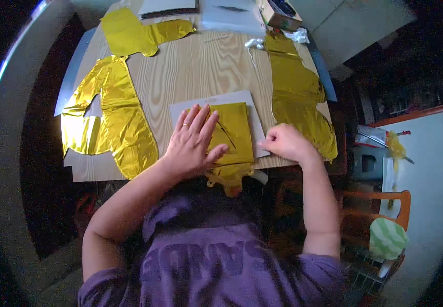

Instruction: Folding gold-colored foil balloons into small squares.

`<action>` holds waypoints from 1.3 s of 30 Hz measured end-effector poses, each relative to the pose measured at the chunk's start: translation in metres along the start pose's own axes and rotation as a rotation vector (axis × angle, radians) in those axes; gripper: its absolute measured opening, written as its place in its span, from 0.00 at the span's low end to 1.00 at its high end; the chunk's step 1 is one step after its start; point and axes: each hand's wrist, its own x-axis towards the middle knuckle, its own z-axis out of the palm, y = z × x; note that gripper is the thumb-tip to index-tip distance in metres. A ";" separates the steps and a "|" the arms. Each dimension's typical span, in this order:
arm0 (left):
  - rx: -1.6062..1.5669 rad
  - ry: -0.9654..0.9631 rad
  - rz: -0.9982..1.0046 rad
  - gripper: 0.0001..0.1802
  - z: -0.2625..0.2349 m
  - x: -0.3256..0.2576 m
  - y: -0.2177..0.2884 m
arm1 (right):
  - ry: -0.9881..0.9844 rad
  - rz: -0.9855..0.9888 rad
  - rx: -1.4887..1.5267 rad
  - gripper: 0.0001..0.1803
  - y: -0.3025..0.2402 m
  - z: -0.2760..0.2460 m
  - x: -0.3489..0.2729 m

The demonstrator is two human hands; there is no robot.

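A folded gold foil balloon lies on a white card at the table's near edge. Its tabbed lower end hangs past that edge toward me. My left hand rests flat on the left part of the foil, fingers stretched out and thumb apart. At the card's lower right side, my right hand is closed, with thumb and fingertip pinched at the card's edge. The fingers' undersides are hidden, and a dark crease runs across the foil beside the left hand.
Flat gold foil balloons lie at the left, far left and right of the wooden table. At the back are a stack of flat sheets, clear plastic and a box. A wooden chair stands at right.
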 end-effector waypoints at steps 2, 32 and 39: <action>-0.170 0.025 -0.037 0.39 -0.010 0.007 -0.012 | 0.205 0.037 -0.020 0.14 -0.010 -0.006 -0.007; -0.095 -0.077 0.057 0.31 -0.035 0.041 -0.059 | 0.382 -0.420 0.613 0.19 -0.008 0.029 0.071; -0.142 0.018 0.037 0.28 -0.024 0.035 -0.064 | 0.015 -0.360 0.343 0.10 0.001 -0.017 0.100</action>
